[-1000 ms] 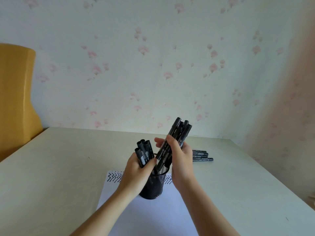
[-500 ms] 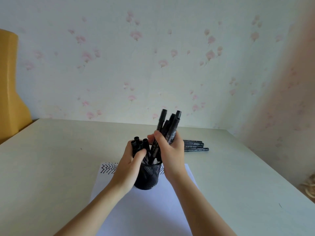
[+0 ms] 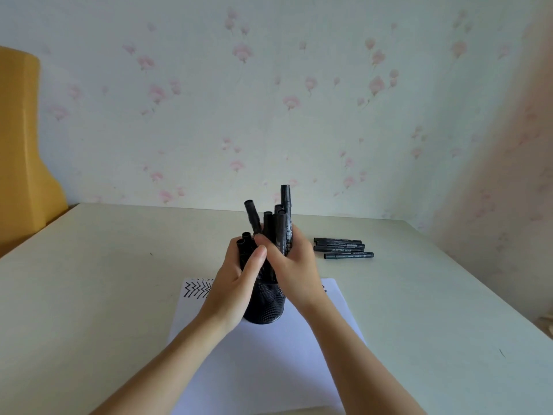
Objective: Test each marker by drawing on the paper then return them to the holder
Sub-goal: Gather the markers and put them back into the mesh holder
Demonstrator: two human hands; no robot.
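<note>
A black mesh holder (image 3: 264, 308) stands on a white sheet of paper (image 3: 263, 354) with black zigzag marks (image 3: 196, 289) at its far left corner. My right hand (image 3: 291, 266) grips a bundle of black markers (image 3: 279, 223) upright over the holder's mouth, their lower ends hidden behind my fingers. My left hand (image 3: 236, 283) wraps around the holder's left side and a few markers (image 3: 244, 244) standing in it, thumb pressed against them. Several more black markers (image 3: 344, 248) lie side by side on the table behind and to the right.
The pale table (image 3: 89, 295) meets a flowered wall at the back. A yellow chair back (image 3: 21, 151) rises at the far left. The table's right edge runs diagonally near the right wall.
My right hand has swung its marker bundle from a right-leaning tilt to nearly upright and lowered it toward the holder. My left hand has closed tighter around the holder's markers.
</note>
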